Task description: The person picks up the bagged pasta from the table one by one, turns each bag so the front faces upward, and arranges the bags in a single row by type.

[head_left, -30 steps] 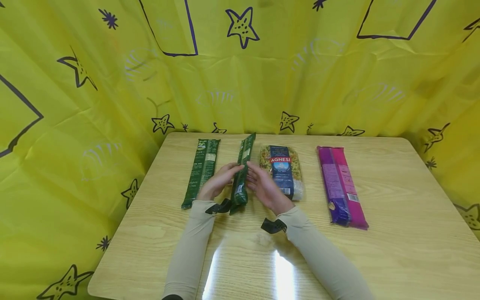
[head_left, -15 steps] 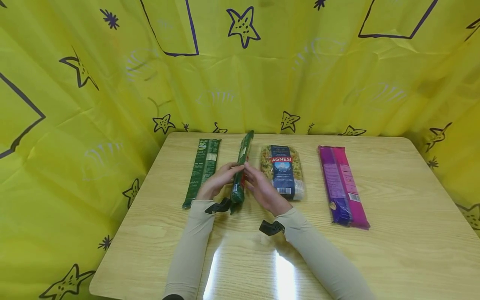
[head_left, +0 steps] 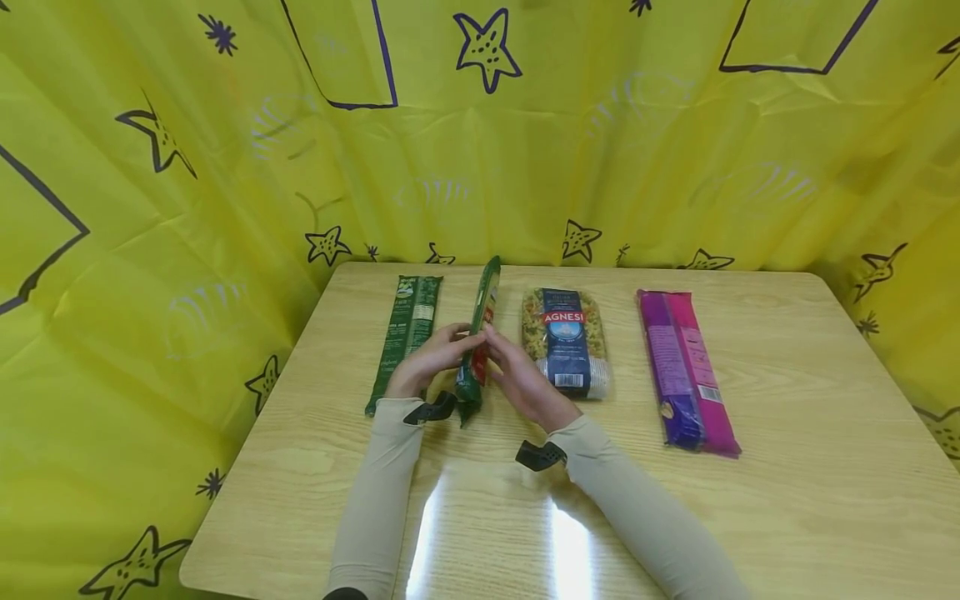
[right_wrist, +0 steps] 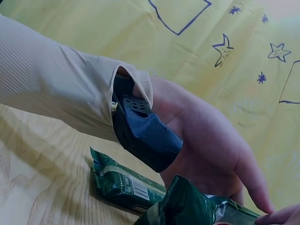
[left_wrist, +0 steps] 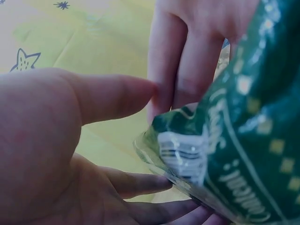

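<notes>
A long green pasta packet (head_left: 486,292) stands tilted on its narrow edge near the middle of the table, red print showing on its right face. My left hand (head_left: 431,362) holds it from the left, and my right hand (head_left: 528,385) from the right; their fingertips come together at its upper edge. In the left wrist view the left fingers reach under the packet (left_wrist: 253,140) beside its barcode, while the thumb lies apart from it. The right wrist view has the packet (right_wrist: 183,206) below the right palm, and the right fingertips are partly hidden.
A second green packet (head_left: 397,358) lies flat to the left. Right of my hands lie an Agnesi pasta bag (head_left: 565,350) and a purple and pink packet (head_left: 678,358). A yellow curtain (head_left: 525,167) hangs behind the wooden table (head_left: 810,500).
The green packet between my hands has turned about its long axis, bringing its red-printed face into view on the right. Both hands have shifted slightly left with it.
</notes>
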Demonstrator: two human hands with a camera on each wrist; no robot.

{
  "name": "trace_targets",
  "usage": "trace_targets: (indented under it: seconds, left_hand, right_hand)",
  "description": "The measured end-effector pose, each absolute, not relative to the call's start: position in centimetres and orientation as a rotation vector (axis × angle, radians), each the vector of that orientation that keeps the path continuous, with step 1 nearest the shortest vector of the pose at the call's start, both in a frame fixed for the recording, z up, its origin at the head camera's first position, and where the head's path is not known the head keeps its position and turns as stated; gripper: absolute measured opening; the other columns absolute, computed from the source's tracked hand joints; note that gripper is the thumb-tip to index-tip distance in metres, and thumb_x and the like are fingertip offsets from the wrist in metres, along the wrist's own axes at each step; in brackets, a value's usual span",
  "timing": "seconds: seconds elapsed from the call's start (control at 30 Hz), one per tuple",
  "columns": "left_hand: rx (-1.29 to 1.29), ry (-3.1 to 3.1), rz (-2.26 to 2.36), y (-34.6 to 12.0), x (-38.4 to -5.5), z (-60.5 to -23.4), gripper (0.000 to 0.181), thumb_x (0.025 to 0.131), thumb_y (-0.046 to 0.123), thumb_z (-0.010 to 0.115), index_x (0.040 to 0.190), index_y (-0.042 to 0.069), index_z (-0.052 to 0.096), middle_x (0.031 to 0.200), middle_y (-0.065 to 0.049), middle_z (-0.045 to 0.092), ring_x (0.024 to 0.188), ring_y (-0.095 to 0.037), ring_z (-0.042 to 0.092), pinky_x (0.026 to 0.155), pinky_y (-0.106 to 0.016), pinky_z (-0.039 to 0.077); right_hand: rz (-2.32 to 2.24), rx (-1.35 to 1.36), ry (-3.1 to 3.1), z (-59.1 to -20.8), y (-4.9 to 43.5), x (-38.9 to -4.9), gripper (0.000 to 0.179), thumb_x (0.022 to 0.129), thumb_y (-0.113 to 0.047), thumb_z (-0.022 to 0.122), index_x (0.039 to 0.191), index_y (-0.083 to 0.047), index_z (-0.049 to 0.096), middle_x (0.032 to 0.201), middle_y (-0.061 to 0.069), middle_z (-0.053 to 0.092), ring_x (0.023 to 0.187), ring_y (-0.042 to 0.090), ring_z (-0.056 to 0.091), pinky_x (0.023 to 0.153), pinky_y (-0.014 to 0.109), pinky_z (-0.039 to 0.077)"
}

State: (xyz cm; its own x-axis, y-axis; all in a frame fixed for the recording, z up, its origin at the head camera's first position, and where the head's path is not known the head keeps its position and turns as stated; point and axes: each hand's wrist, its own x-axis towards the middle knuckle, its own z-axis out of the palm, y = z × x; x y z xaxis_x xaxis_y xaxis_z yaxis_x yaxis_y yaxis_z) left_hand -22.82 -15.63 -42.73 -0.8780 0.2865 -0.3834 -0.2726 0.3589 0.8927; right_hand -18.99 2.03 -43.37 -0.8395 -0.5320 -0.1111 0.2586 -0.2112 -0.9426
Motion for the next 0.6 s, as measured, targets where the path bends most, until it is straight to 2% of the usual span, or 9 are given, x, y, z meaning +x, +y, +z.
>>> trace_targets:
  seconds: [0.2, 0.4, 0.6]
  left_hand:
    - [0.014, 2.164, 1.516, -15.99, -22.90, -42.85, 0.082, 0.105, 0.041, 0.057, 0.164, 0.000, 0.017, 0.168, -0.025, 0.026, 0.154, -0.040, 0.033, 0.124, -0.058, 0.034]
    - [0.031, 2.173, 1.519, -16.26, -23.04, -43.22, 0.071, 0.107, 0.029, 0.054, 0.162, -0.001, 0.021, 0.157, -0.029, 0.043, 0.139, -0.040, 0.052, 0.115, -0.053, 0.046]
    - [0.034, 2.208, 1.509, -16.40, -22.94, -43.19, 0.067, 0.107, 0.023, 0.052, 0.162, -0.002, 0.023, 0.152, -0.028, 0.048, 0.138, -0.040, 0.053, 0.118, -0.054, 0.042]
  right_hand:
    - [-2.096, -0.276, 1.545, -43.45, 1.96, -18.95, 0.076, 0.109, -0.050, 0.029, 0.165, 0.000, 0.015, 0.175, 0.017, 0.009, 0.163, 0.034, 0.000, 0.132, 0.059, 0.000]
    - [-2.117, -0.228, 1.542, -43.65, 1.78, -19.08, 0.077, 0.110, -0.046, 0.032, 0.164, 0.003, 0.008, 0.171, 0.024, 0.017, 0.163, 0.038, 0.005, 0.132, 0.055, 0.004]
    - [-2.155, -0.179, 1.497, -43.78, 2.01, -19.26, 0.070, 0.111, -0.039, 0.030, 0.164, 0.001, 0.007, 0.168, 0.026, 0.024, 0.162, 0.038, 0.012, 0.133, 0.052, 0.008]
